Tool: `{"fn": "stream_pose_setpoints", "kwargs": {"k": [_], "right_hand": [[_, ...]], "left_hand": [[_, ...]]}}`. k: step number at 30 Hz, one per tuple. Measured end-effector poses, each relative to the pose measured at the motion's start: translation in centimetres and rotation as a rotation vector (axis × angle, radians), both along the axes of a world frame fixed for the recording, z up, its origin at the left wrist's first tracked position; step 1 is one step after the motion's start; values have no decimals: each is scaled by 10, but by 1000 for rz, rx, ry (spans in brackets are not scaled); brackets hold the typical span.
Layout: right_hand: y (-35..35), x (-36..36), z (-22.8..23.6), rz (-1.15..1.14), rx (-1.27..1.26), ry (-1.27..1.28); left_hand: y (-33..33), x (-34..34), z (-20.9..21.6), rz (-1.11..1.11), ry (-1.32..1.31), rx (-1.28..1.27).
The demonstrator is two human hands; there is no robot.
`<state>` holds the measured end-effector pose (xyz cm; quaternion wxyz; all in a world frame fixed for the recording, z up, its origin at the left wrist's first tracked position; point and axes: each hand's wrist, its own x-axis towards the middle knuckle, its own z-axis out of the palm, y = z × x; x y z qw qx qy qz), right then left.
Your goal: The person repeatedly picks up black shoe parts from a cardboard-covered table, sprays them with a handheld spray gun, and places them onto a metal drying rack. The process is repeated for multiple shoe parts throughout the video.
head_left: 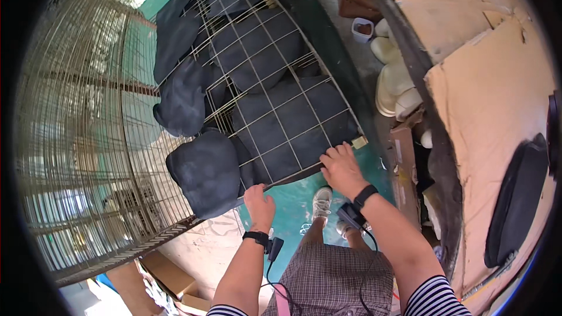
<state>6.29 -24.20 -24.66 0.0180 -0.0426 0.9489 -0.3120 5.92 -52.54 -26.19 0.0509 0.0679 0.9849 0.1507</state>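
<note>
In front of me is a wire rack (pixel 285 125) with a wide square grid. Dark grey, soft-looking rounded pieces (pixel 275 134) show under its wires. Others bulge out along its left side, such as a piece at the near left corner (pixel 205 171). My left hand (pixel 259 205) is closed around the rack's near edge, close to that piece. Farther right, my right hand (pixel 343 168) grips the same edge beside a pale corner block (pixel 359 141). The fingertips of both hands are partly hidden by the rack's edge.
Tall stacked wire racks (pixel 88 134) stand to the left. On the right is a cardboard-covered table (pixel 468 105) bearing a flat black piece (pixel 515 202). Cream rounded forms (pixel 395 76) and a small white tub (pixel 362 30) sit below it. The floor (pixel 287 199) is green.
</note>
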Motion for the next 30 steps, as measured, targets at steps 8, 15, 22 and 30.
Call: {"fn": "stream_pose_setpoints", "kwargs": {"k": [8,15,22,30], "right_hand": [[-3,12,-18,-57,-54,225],[1,11,-10,4,-10,162],[6,0,2,29,-11,71],[36,14,102,-146,-268,33]], "left_hand": [[6,15,-7,29,186,43],[7,12,3,30,180,67],[6,2,11,44,41,93],[3,0,51,150,-74,135]]}}
